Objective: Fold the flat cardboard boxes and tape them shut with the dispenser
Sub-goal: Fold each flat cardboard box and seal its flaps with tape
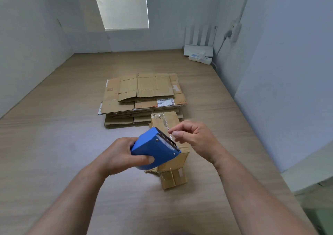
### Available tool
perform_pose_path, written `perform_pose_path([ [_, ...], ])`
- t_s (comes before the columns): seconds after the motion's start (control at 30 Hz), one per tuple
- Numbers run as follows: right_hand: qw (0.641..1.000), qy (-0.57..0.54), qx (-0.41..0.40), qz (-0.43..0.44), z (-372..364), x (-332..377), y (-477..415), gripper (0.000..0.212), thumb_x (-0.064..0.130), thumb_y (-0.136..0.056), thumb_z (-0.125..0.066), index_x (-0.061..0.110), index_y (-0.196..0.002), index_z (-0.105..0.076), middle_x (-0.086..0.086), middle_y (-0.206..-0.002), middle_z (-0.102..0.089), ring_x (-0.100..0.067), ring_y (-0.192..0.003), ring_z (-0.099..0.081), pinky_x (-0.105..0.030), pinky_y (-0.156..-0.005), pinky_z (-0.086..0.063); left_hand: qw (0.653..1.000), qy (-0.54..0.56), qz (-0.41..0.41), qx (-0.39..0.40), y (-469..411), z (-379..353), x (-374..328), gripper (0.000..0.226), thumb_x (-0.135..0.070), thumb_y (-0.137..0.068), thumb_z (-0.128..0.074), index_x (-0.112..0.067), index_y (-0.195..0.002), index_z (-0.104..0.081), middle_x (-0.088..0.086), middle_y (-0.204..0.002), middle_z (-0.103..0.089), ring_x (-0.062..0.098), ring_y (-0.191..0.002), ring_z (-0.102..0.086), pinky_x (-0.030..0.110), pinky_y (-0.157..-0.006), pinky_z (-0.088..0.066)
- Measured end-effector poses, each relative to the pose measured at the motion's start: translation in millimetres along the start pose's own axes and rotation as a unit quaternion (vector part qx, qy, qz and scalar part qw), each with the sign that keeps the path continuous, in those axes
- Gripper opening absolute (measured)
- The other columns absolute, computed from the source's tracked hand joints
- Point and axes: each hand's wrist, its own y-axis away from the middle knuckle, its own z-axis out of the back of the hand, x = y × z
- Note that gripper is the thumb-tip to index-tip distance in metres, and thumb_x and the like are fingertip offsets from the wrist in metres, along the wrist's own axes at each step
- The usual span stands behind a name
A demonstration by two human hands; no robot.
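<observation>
Blue dispenser (155,147) sat gripped in the left hand (118,155) while the right hand (196,135) pinched at its blade (168,140), tape unseen; taping the box (173,120) likely needed a freed end next.

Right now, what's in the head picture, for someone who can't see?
The left hand grips a blue tape dispenser over a small cardboard box; the right hand curls its fingers by the toothed blade. Flat boxes lie stacked behind on the table.

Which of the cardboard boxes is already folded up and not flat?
The small taped box nearest the person, partly hidden by the blue dispenser in the left hand. The others lie flat in the stack behind it.
</observation>
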Motion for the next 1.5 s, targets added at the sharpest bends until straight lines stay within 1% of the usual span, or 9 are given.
perform_pose_path([
  [0.23,0.987,-0.066,-0.139,-0.043,-15,-6,-1,0.015,0.002,-0.086,-0.065,0.017,-0.089,-0.066,0.003,-0.064,-0.063,-0.003,-0.05,-0.056,-0.016,-0.053,-0.048,1.0,-0.012,0.018,-0.021,-5,8,-5,0.091,-0.094,-0.027,-0.061,-0.027,-0.088,-0.07,-0.009,-0.081,-0.071,0.011,-0.072,-0.066,0.025,-0.065,-0.052],
  [0.4,0.991,-0.068,-0.103,-0.056,-12,-5,2,0.015,0.005,-0.087,-0.064,0.012,-0.075,-0.065,0.001,-0.066,-0.061,-0.006,-0.058,-0.057,-0.019,-0.053,-0.049,0.999,-0.027,0.034,-0.01,-3,15,-12,0.098,-0.096,-0.02,-0.058,-0.026,-0.088,-0.069,-0.011,-0.076,-0.071,0.006,-0.066,-0.066,0.017,-0.058,-0.048],
  [0.57,0.988,-0.086,-0.114,-0.064,-11,-7,6,0.014,0.005,-0.09,-0.06,0.006,-0.078,-0.067,-0.004,-0.064,-0.059,-0.008,-0.051,-0.056,-0.022,-0.051,-0.052,0.998,-0.038,0.057,0.014,-5,20,-19,0.098,-0.095,-0.02,-0.058,-0.026,-0.088,-0.068,-0.011,-0.075,-0.07,0.007,-0.066,-0.066,0.018,-0.06,-0.048],
  [0.67,0.978,-0.107,-0.151,-0.092,-10,-12,9,0.017,0.002,-0.088,-0.062,0.006,-0.072,-0.066,-0.004,-0.058,-0.057,-0.009,-0.041,-0.05,-0.024,-0.045,-0.051,0.996,-0.056,0.066,0.035,-4,30,-22,0.09,-0.088,-0.03,-0.065,-0.023,-0.092,-0.069,-0.004,-0.082,-0.072,0.017,-0.076,-0.069,0.027,-0.071,-0.048],
  [0.8,0.958,-0.094,-0.231,-0.14,16,-28,19,0.016,0.002,-0.087,-0.063,0.005,-0.071,-0.065,-0.004,-0.057,-0.055,-0.009,-0.037,-0.047,-0.024,-0.042,-0.051,0.988,-0.089,0.117,0.039,15,66,-15,0.098,-0.088,-0.019,-0.067,-0.018,-0.088,-0.071,0.001,-0.079,-0.074,0.021,-0.073,-0.071,0.033,-0.071,-0.05],
  [0.97,0.956,-0.034,-0.214,-0.196,3,-53,21,0.017,0.005,-0.088,-0.061,0.006,-0.071,-0.066,-0.003,-0.058,-0.056,-0.012,-0.043,-0.049,-0.033,-0.054,-0.056,0.965,-0.152,0.196,0.083,17,69,-5,0.11,-0.094,-0.009,-0.058,-0.018,-0.087,-0.07,-0.005,-0.075,-0.074,0.015,-0.07,-0.071,0.028,-0.068,-0.05],
  [1.13,0.948,-0.039,-0.229,-0.218,1,-65,20,0.018,0.006,-0.088,-0.061,0.005,-0.071,-0.066,-0.005,-0.058,-0.057,-0.013,-0.045,-0.049,-0.033,-0.053,-0.056,0.955,-0.173,0.227,0.085,9,66,2,0.093,-0.088,-0.026,-0.06,-0.02,-0.088,-0.072,-0.007,-0.077,-0.074,0.012,-0.07,-0.072,0.033,-0.079,-0.053],
  [1.37,0.941,-0.049,-0.228,-0.245,-7,-74,20,0.02,0.004,-0.088,-0.061,0.005,-0.069,-0.064,-0.005,-0.056,-0.057,-0.013,-0.044,-0.049,-0.03,-0.049,-0.054,0.944,-0.21,0.237,0.096,-1,64,5,0.115,-0.097,-0.004,-0.053,-0.021,-0.089,-0.071,-0.006,-0.079,-0.074,0.014,-0.075,-0.071,0.035,-0.083,-0.053],
  [1.5,0.932,-0.088,-0.23,-0.267,-6,-79,19,0.017,0.002,-0.089,-0.06,0.001,-0.071,-0.063,-0.007,-0.058,-0.056,-0.013,-0.042,-0.047,-0.034,-0.051,-0.057,0.938,-0.226,0.249,0.083,-11,56,12,0.083,-0.086,-0.04,-0.064,-0.019,-0.09,-0.069,-0.001,-0.086,-0.072,0.017,-0.081,-0.068,0.034,-0.08,-0.05],
])
